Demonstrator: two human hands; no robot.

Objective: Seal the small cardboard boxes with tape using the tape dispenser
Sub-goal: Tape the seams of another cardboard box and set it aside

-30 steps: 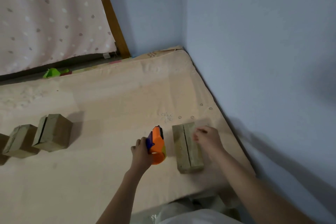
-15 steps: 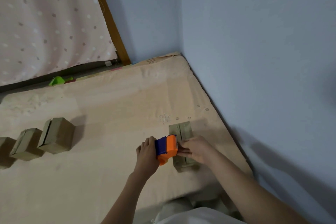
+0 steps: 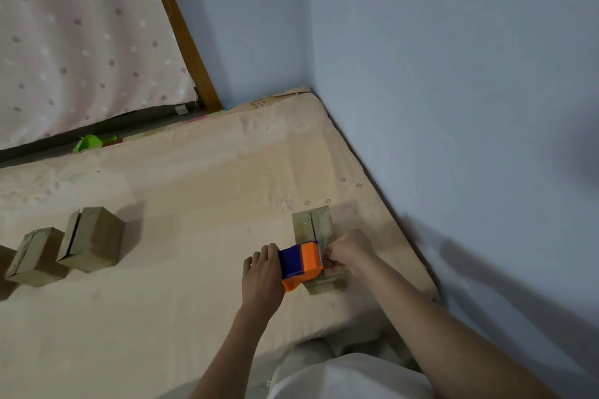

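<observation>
A small cardboard box (image 3: 312,225) lies on the beige mattress (image 3: 194,197) near the wall, its centre seam facing up. My left hand (image 3: 263,277) grips an orange and blue tape dispenser (image 3: 301,261) held against the box's left side, cutter edge toward the seam. My right hand (image 3: 351,251) has curled fingers at the dispenser's serrated edge over the box top, pinching what looks like the tape end. Two more small boxes (image 3: 92,240) (image 3: 34,256) stand at the left.
A blue wall (image 3: 453,107) runs close along the mattress's right edge. A dotted pink curtain (image 3: 81,42) and a wooden post (image 3: 181,29) stand behind. A green object (image 3: 87,142) lies at the mattress's far edge. My pale-clothed lap (image 3: 340,376) is at the bottom.
My left hand brought the dispenser from beside the box right up against it. My right hand moved from the box's far side to the dispenser's cutter edge.
</observation>
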